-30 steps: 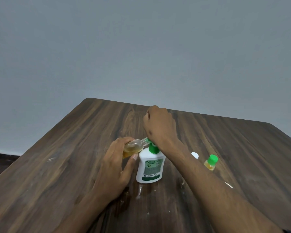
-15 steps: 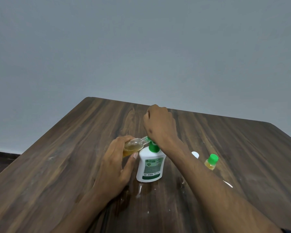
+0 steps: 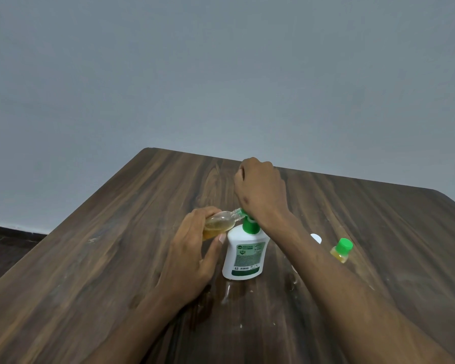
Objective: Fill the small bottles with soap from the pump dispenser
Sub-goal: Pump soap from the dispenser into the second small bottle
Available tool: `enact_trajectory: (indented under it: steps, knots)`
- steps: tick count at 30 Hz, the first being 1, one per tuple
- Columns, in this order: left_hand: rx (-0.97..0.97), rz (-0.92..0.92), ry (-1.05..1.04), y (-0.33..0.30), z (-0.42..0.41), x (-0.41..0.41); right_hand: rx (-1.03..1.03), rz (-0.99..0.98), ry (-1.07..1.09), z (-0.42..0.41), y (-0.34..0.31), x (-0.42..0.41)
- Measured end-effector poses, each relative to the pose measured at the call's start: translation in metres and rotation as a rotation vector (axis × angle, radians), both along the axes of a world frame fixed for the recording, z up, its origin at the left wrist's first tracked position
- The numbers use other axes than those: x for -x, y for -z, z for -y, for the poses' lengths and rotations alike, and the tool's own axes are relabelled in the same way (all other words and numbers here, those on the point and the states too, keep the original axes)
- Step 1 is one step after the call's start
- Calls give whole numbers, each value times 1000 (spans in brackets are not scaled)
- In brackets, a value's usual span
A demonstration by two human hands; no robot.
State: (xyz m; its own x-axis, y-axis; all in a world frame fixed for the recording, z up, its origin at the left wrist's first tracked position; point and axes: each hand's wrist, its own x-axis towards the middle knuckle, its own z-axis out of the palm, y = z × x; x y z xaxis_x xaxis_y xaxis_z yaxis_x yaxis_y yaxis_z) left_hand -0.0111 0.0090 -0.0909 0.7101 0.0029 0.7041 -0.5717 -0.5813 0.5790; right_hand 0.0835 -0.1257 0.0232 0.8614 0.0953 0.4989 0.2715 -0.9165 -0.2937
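A white pump dispenser (image 3: 244,256) with a green pump (image 3: 250,225) stands mid-table. My right hand (image 3: 260,190) sits on top of the pump head with its fingers curled over it, hiding the head. My left hand (image 3: 192,258) grips a small clear bottle (image 3: 220,223) partly filled with amber soap. That bottle is tilted, with its open mouth at the pump's nozzle. A second small bottle (image 3: 341,250) holding amber soap, closed with a green cap, stands to the right, apart from both hands.
A dark wooden table (image 3: 116,258) carries everything, with a plain grey wall behind it. A small white cap (image 3: 316,237) lies just beyond my right forearm. Wet smears shine on the wood in front of the dispenser. The table's left edge drops to a dark floor.
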Motion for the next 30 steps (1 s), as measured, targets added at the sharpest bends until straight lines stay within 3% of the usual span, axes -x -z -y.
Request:
enact_trajectory:
  steps: [30]
  knots:
    - [7, -2, 7, -1, 2, 2, -11, 22, 2, 2, -2, 3]
